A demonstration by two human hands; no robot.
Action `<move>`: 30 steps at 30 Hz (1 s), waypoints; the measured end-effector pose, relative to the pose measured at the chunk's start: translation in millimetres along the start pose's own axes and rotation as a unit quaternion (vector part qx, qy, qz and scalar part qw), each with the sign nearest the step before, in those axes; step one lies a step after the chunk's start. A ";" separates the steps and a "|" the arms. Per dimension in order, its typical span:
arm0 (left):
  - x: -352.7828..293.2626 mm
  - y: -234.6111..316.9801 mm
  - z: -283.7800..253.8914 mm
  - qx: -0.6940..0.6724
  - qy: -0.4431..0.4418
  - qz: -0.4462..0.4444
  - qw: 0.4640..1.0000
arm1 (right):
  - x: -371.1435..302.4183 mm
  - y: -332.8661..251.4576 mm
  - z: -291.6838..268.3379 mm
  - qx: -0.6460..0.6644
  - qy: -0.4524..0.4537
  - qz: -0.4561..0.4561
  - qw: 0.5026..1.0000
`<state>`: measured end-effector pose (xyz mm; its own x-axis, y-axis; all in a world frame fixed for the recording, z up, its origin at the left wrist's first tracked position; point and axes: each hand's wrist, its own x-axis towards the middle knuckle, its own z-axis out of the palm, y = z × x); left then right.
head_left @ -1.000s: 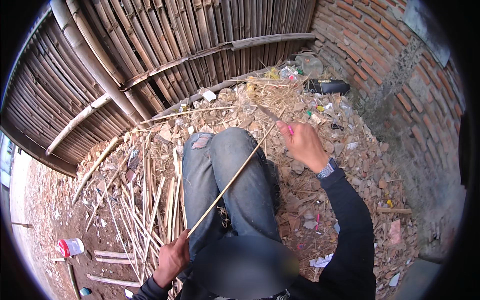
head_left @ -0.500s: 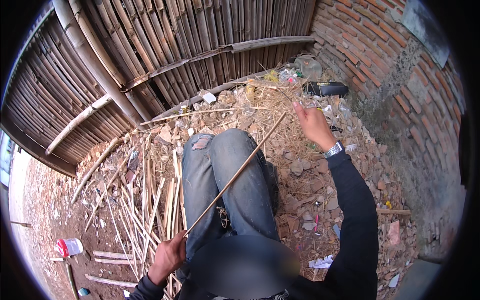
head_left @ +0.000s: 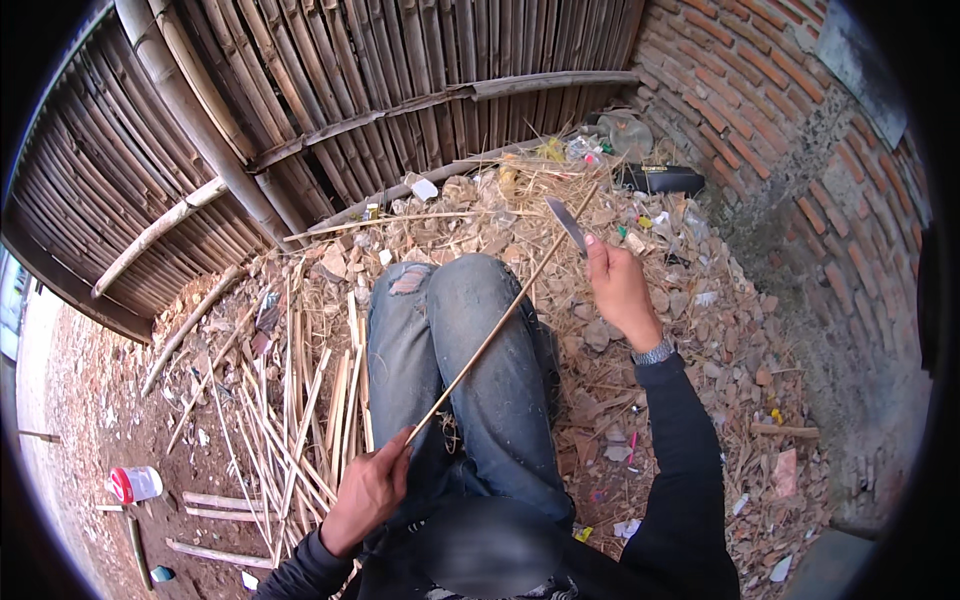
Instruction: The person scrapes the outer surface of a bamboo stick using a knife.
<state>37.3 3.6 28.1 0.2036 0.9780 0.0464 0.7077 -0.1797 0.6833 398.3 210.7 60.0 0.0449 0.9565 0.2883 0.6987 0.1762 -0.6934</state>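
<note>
A long thin bamboo stick (head_left: 490,338) slants up and to the right across my jeans-clad knees. My left hand (head_left: 370,495) is closed around its lower end. Above and right of the knees, my right hand (head_left: 624,292) grips a knife (head_left: 567,224), the handle mostly hidden in the fist. The blade points up and left and crosses the stick near its far end in the picture; whether the two touch, I cannot tell. Left of my legs lies a loose pile of split bamboo strips (head_left: 300,425).
A bamboo slat wall (head_left: 400,60) stands ahead, a brick wall (head_left: 800,180) on the right. Rubble and straw cover the ground. A black case (head_left: 662,179) lies in the far corner. A clear tub with a red lid (head_left: 137,485) and bamboo pieces (head_left: 228,502) are at the left.
My right hand has come lower and slightly left, and the knife blade now shows beside the stick. My left hand has moved up and right with the stick in it.
</note>
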 end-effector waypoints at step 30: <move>1.6 -1.8 18.1 0.003 0.093 0.017 0.996 | -34.5 -3.1 35.6 0.000 -0.014 -0.053 0.998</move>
<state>48.7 3.6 13.8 0.0994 0.9738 0.2044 0.7060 -0.2138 0.6752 369.1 185.4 28.7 -0.0496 0.9387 0.3412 0.6985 0.2767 -0.6599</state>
